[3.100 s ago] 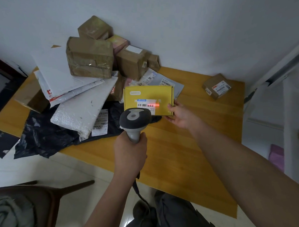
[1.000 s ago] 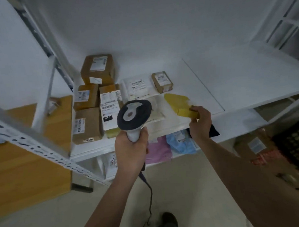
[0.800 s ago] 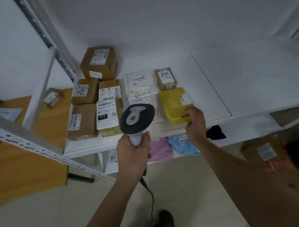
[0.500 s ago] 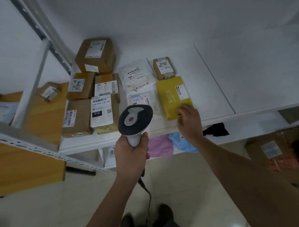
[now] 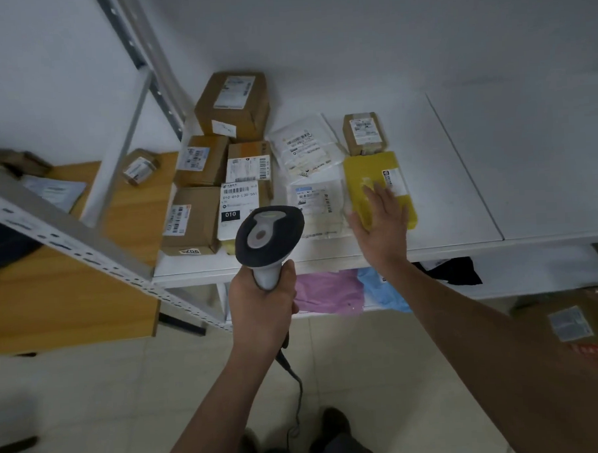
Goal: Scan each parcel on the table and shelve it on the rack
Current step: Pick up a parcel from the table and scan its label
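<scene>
Partly, right hand [image 5: 381, 222] hides yellow parcel [image 5: 367, 168].

White wall [image 5: 350, 29], pale tiled floor [image 5: 93, 406], wooden table [image 5: 54, 298] at left.

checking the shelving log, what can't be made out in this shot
All in the head view:
- Yellow box: near half hidden by the open right hand; touching or hovering is unclear.
- Small label print on the brown boxes: too small and blurred to read.
- Lower shelf bags: mostly hidden under the top shelf.
- Scanner trigger: covered by the left hand.
</scene>
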Tool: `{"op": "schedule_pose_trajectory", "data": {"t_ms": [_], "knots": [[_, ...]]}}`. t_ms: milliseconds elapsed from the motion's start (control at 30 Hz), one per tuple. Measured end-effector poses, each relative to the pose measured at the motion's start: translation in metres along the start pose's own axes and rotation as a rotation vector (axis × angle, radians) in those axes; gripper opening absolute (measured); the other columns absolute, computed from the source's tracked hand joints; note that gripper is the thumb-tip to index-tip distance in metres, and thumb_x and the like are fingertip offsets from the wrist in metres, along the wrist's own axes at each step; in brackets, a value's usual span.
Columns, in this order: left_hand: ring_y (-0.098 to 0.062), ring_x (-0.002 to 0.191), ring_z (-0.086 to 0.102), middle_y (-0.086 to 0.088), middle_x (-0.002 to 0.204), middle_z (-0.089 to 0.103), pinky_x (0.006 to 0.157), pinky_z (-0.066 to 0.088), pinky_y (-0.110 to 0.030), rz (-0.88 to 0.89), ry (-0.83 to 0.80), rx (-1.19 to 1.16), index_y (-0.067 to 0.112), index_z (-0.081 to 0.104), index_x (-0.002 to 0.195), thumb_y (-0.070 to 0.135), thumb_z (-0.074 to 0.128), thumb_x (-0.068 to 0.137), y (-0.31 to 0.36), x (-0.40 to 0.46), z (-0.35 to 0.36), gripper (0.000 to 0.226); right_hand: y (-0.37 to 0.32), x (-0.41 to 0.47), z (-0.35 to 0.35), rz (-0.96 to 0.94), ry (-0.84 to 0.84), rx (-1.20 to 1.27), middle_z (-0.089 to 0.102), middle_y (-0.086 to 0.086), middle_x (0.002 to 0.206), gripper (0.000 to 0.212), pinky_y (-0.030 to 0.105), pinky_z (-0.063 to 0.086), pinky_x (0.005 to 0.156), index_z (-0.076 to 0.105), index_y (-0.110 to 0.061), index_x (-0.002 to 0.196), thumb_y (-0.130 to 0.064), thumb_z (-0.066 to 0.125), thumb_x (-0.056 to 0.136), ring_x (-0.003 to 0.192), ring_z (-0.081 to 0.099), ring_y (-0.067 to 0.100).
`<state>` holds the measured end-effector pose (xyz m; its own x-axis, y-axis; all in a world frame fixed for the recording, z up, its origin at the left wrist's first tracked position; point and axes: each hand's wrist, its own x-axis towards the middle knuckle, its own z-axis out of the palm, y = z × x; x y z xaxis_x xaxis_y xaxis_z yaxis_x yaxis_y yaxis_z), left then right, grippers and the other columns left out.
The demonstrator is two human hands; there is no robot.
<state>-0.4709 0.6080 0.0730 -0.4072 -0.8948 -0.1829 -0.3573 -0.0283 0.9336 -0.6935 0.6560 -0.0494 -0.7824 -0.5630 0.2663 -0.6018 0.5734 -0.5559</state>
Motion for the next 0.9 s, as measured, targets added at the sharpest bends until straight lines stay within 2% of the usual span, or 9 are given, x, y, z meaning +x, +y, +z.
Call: {"op": "schedule_pose_trajectory", "data": {"t_ms": [100, 200, 367, 533, 667, 833, 900], "knots": [[-0.006, 0.041, 0.053, -0.009, 0.057, 0.059, 0.042, 0.043, -0.014, 0.002, 0.038, -0.019, -0.002, 0.061, 0.078, 0.015, 0.063, 0.094, -0.002, -0.001, -0.024, 0.023, -0.042, -0.001, 0.002, -0.185, -0.039, 0.017, 0.04, 0.005, 0.152, 0.06, 0.053, 0.016, 0.117, 0.046, -0.016, 0.142, -0.053, 0.037, 0.096, 0.144, 0.028, 0.027], [-0.006, 0.039, 0.053, -0.01, 0.058, 0.059, 0.041, 0.042, -0.013, -0.009, 0.09, -0.041, -0.003, 0.061, 0.079, 0.012, 0.062, 0.094, -0.008, -0.002, -0.058, 0.021, -0.091, -0.01, 0.015, -0.392, -0.032, 0.029, 0.049, 0.005, 0.145, 0.052, 0.051, 0.031, 0.111, 0.052, -0.015, 0.136, -0.048, 0.045, 0.096, 0.132, 0.038, 0.029], [-0.011, 0.041, 0.053, -0.015, 0.058, 0.057, 0.041, 0.042, -0.018, -0.021, 0.205, -0.074, -0.002, 0.059, 0.075, 0.014, 0.062, 0.094, -0.028, -0.002, -0.139, 0.025, -0.182, -0.047, 0.055, -0.584, -0.055, 0.053, 0.056, 0.004, 0.131, 0.047, 0.043, 0.038, 0.106, 0.059, -0.012, 0.126, -0.044, 0.051, 0.093, 0.119, 0.043, 0.026], [-0.01, 0.043, 0.052, -0.013, 0.06, 0.057, 0.041, 0.042, -0.016, -0.016, 0.285, -0.121, -0.003, 0.059, 0.078, 0.016, 0.062, 0.094, -0.055, 0.0, -0.242, 0.025, -0.273, -0.105, 0.11, -0.685, -0.124, 0.078, 0.059, 0.001, 0.125, 0.043, 0.04, 0.042, 0.099, 0.061, -0.014, 0.123, -0.044, 0.048, 0.096, 0.111, 0.049, 0.027], [-0.016, 0.045, 0.053, -0.013, 0.059, 0.056, 0.041, 0.044, -0.021, -0.024, 0.354, -0.136, -0.006, 0.058, 0.078, 0.015, 0.062, 0.094, -0.084, 0.0, -0.341, 0.027, -0.355, -0.152, 0.157, -0.738, -0.185, 0.11, 0.058, -0.002, 0.122, 0.04, 0.034, 0.041, 0.096, 0.061, -0.017, 0.122, -0.045, 0.045, 0.097, 0.109, 0.048, 0.022], [-0.009, 0.044, 0.055, -0.01, 0.064, 0.06, 0.043, 0.044, -0.017, -0.054, 0.483, -0.127, 0.001, 0.059, 0.083, 0.019, 0.063, 0.094, -0.108, 0.0, -0.461, 0.021, -0.465, -0.193, 0.211, -0.69, -0.293, 0.171, 0.059, -0.003, 0.119, 0.042, 0.035, 0.043, 0.093, 0.06, -0.018, 0.121, -0.046, 0.044, 0.095, 0.109, 0.045, 0.02], [-0.009, 0.045, 0.056, -0.009, 0.064, 0.061, 0.044, 0.046, -0.021, -0.071, 0.547, -0.143, 0.002, 0.06, 0.084, 0.021, 0.063, 0.093, -0.114, 0.006, -0.501, 0.021, -0.503, -0.2, 0.228, -0.673, -0.351, 0.175, 0.058, -0.004, 0.121, 0.043, 0.035, 0.042, 0.094, 0.058, -0.021, 0.124, -0.049, 0.042, 0.095, 0.11, 0.044, 0.019]]}}
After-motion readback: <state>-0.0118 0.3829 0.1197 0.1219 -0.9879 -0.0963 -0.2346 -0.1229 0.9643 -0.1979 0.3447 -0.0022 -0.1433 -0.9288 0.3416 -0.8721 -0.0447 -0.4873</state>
